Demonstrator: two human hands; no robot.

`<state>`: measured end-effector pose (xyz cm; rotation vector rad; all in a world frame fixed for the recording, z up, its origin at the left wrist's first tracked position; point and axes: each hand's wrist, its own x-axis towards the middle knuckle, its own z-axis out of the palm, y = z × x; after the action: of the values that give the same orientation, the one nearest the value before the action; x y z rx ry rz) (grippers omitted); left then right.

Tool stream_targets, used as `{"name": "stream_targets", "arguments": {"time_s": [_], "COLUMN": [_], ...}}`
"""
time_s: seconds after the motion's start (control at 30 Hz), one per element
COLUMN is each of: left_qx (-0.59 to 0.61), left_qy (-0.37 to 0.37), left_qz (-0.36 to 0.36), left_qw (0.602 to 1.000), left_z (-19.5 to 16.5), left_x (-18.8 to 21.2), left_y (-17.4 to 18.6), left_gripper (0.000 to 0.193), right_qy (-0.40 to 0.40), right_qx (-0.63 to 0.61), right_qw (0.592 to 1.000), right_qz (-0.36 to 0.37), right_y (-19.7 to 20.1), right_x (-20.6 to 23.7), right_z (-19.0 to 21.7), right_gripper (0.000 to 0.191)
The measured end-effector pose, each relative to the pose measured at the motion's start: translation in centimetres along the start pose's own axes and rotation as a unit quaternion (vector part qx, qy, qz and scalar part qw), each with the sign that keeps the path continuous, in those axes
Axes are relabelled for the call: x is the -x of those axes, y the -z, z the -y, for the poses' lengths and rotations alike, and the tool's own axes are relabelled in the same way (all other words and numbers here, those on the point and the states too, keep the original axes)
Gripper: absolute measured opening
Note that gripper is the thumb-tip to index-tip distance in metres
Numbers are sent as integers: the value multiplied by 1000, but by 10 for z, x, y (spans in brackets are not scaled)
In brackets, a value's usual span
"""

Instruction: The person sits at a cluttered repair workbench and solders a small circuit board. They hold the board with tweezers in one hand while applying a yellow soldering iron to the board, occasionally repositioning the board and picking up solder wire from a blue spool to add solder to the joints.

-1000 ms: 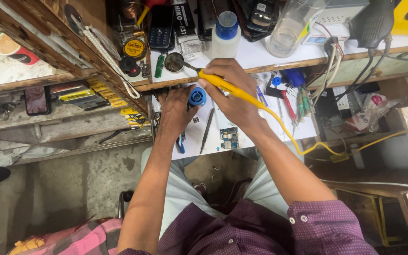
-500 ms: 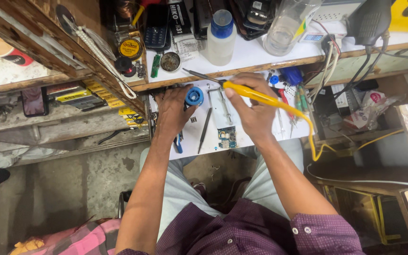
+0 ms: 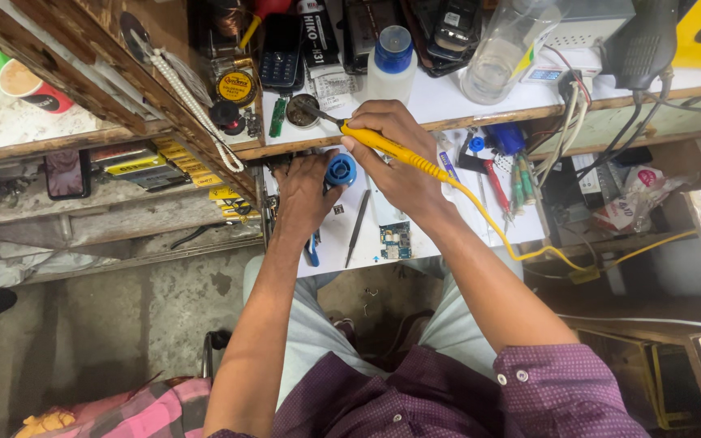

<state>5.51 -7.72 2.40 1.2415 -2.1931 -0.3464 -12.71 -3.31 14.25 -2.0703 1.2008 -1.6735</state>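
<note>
Head view: right hand (image 3: 395, 158) is closed around a yellow-handled soldering iron (image 3: 383, 146), tip over the small round tin (image 3: 302, 111). Left hand (image 3: 306, 195) grips a blue round-capped object (image 3: 340, 169) just below. Dip lightly, keeping the cord clear.

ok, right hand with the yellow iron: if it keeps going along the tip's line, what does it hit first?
Probably the small round tin on the upper shelf: the yellow soldering iron in the right hand points up-left, its tip right at the tin's edge. Depth is unclear, so contact can't be confirmed.
</note>
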Motion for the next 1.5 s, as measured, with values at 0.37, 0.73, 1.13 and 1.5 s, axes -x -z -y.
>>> {"name": "stream_targets", "arguments": {"time_s": [0.37,0.73,1.13,1.5], "left_qx": [-9,-8,13,0], "left_qy": [-6,-16,-4,-13], "left_qz": [-8,-13,-9,6], "left_qw": [1000,1000,1000,1000], "left_z": [0,0,-2,-1], "left_x": [-1,-1,-1,-1], "left_y": [-2,-1,1,4], "left_gripper": [63,64,61,62], "right_qy": [9,2,-236,-307], "right_qx": [2,6,-340,-555], "right_qw": [1000,1000,874,686], "right_qz": [3,-17,-253,-356], "right_y": [-1,2,41,75], "right_x": [-1,2,62,127], "right_z": [-2,-2,-24,-62], "right_gripper": [19,19,21,13]}}
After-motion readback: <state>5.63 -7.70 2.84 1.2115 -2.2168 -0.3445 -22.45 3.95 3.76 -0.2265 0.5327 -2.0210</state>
